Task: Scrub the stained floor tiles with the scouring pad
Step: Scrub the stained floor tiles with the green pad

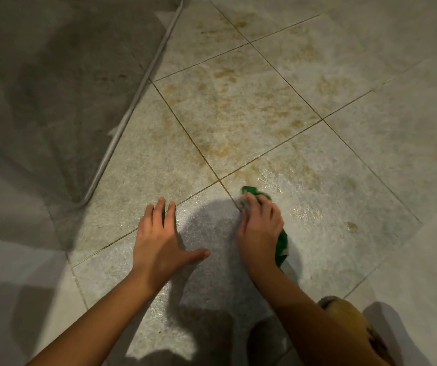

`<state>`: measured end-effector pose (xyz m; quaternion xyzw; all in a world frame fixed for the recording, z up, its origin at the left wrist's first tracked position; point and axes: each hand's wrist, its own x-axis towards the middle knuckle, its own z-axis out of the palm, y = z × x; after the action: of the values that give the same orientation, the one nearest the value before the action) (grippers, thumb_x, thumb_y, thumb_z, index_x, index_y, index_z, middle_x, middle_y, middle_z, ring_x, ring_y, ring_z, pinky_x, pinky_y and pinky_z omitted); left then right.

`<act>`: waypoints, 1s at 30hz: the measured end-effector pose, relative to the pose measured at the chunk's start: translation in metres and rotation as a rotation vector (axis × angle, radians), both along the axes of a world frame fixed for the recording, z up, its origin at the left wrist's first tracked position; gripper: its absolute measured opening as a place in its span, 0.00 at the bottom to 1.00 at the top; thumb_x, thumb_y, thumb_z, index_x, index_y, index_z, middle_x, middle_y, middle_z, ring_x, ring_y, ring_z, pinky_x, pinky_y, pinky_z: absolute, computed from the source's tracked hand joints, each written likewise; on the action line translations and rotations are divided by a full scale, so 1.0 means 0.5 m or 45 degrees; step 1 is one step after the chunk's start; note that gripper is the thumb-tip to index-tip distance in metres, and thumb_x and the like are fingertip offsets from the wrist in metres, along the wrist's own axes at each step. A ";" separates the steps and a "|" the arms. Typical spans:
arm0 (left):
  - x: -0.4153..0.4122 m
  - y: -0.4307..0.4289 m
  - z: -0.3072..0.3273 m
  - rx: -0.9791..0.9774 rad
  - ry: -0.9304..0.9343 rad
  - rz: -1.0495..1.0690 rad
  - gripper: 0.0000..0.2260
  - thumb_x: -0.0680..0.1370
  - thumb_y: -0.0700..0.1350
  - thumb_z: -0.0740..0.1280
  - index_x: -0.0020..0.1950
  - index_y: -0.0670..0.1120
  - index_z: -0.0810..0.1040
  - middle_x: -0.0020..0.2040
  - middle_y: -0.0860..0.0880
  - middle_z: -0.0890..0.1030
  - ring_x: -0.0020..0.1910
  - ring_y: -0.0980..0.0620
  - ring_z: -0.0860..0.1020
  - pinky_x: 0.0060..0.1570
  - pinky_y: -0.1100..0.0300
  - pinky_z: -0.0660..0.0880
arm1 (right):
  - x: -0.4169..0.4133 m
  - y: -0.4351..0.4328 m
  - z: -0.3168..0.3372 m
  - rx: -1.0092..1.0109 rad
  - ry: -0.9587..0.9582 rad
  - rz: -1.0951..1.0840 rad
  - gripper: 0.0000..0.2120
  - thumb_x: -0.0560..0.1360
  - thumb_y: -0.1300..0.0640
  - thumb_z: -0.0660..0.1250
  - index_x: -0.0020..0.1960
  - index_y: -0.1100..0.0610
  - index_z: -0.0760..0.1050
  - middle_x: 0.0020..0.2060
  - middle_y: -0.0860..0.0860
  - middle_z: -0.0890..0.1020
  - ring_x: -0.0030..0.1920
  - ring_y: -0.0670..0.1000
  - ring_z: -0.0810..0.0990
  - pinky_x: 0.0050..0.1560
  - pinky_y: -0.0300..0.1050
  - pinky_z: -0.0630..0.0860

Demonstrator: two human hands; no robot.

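- The floor tiles (238,107) spread ahead of our grip, with brown stains thickest on the tile just beyond our fingertips and a wet sheen on the tile under the pad; we judge them hard and slippery where wet.
- Our left hand (159,233) lies flat and open on the tile beside the grip, fingers spread, holding nothing; it looks like a brace.
- Our right hand (261,223) is closed over the scouring pad (282,243), pressing it to the floor near a grout line.
- The pad is green, and shows past our fingertips and behind our palm. It looks light, soft and crumpled, so we judge it best held bunched under the palm.
- We see no containers.
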<state>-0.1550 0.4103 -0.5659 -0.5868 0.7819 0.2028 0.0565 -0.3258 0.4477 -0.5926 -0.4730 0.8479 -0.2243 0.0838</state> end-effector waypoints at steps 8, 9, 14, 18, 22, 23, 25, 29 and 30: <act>-0.003 0.002 0.010 0.016 0.023 0.030 0.60 0.54 0.77 0.55 0.77 0.43 0.50 0.78 0.43 0.49 0.76 0.42 0.47 0.75 0.50 0.47 | -0.102 0.085 -0.006 -0.006 -0.008 0.187 0.19 0.77 0.51 0.53 0.63 0.56 0.72 0.60 0.55 0.74 0.61 0.54 0.67 0.62 0.57 0.61; -0.003 0.003 0.010 0.017 0.019 0.029 0.60 0.54 0.77 0.54 0.77 0.43 0.50 0.78 0.43 0.49 0.76 0.42 0.47 0.74 0.51 0.47 | -0.116 0.090 -0.006 -0.017 -0.003 0.104 0.18 0.78 0.52 0.53 0.64 0.56 0.71 0.61 0.55 0.73 0.61 0.52 0.65 0.63 0.56 0.60; -0.004 0.001 0.008 0.029 0.030 0.031 0.60 0.55 0.77 0.56 0.77 0.42 0.51 0.78 0.42 0.50 0.76 0.42 0.47 0.75 0.50 0.48 | -0.129 0.044 -0.012 0.015 -0.033 -0.498 0.16 0.78 0.58 0.57 0.65 0.59 0.70 0.62 0.57 0.70 0.62 0.56 0.63 0.63 0.53 0.56; -0.014 0.001 0.017 0.030 0.022 0.041 0.58 0.58 0.74 0.67 0.77 0.41 0.52 0.77 0.42 0.52 0.76 0.41 0.48 0.74 0.49 0.50 | -0.085 0.004 -0.017 -0.041 0.055 -0.469 0.16 0.77 0.58 0.56 0.61 0.62 0.73 0.57 0.61 0.75 0.57 0.62 0.70 0.58 0.59 0.65; -0.028 -0.003 0.025 0.056 -0.064 0.043 0.58 0.60 0.72 0.68 0.77 0.40 0.50 0.77 0.41 0.51 0.76 0.40 0.49 0.74 0.49 0.50 | -0.059 0.031 -0.011 0.014 -0.042 -0.127 0.16 0.78 0.56 0.56 0.64 0.59 0.72 0.61 0.58 0.74 0.62 0.60 0.68 0.62 0.61 0.64; -0.032 -0.004 0.026 0.072 -0.071 0.059 0.58 0.60 0.72 0.69 0.77 0.40 0.50 0.77 0.41 0.51 0.76 0.40 0.49 0.74 0.49 0.50 | -0.059 0.043 -0.008 -0.001 -0.022 -0.049 0.17 0.78 0.55 0.56 0.63 0.59 0.72 0.61 0.59 0.74 0.62 0.61 0.69 0.61 0.62 0.64; -0.043 -0.009 0.027 0.091 -0.067 0.105 0.58 0.60 0.70 0.71 0.76 0.39 0.50 0.77 0.40 0.51 0.75 0.39 0.50 0.74 0.47 0.51 | -0.068 0.064 -0.005 -0.017 -0.010 0.005 0.18 0.78 0.53 0.55 0.63 0.60 0.72 0.60 0.59 0.74 0.62 0.60 0.69 0.61 0.61 0.63; -0.063 -0.008 0.024 0.050 -0.007 0.158 0.56 0.60 0.72 0.69 0.75 0.39 0.52 0.75 0.40 0.54 0.73 0.38 0.53 0.72 0.45 0.55 | -0.105 0.095 -0.008 -0.041 -0.027 -0.284 0.17 0.78 0.56 0.57 0.65 0.58 0.70 0.62 0.58 0.72 0.62 0.58 0.66 0.63 0.59 0.61; -0.063 -0.008 0.021 0.039 0.007 0.167 0.58 0.59 0.74 0.67 0.75 0.38 0.53 0.75 0.39 0.55 0.73 0.38 0.54 0.72 0.44 0.55 | -0.115 0.099 -0.009 -0.064 0.011 -0.374 0.17 0.78 0.57 0.57 0.65 0.60 0.71 0.61 0.59 0.72 0.61 0.58 0.66 0.62 0.58 0.61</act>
<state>-0.1866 0.4065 -0.5552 -0.6352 0.7388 0.2196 0.0499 -0.3831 0.4972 -0.5970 -0.3467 0.9024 -0.2534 0.0344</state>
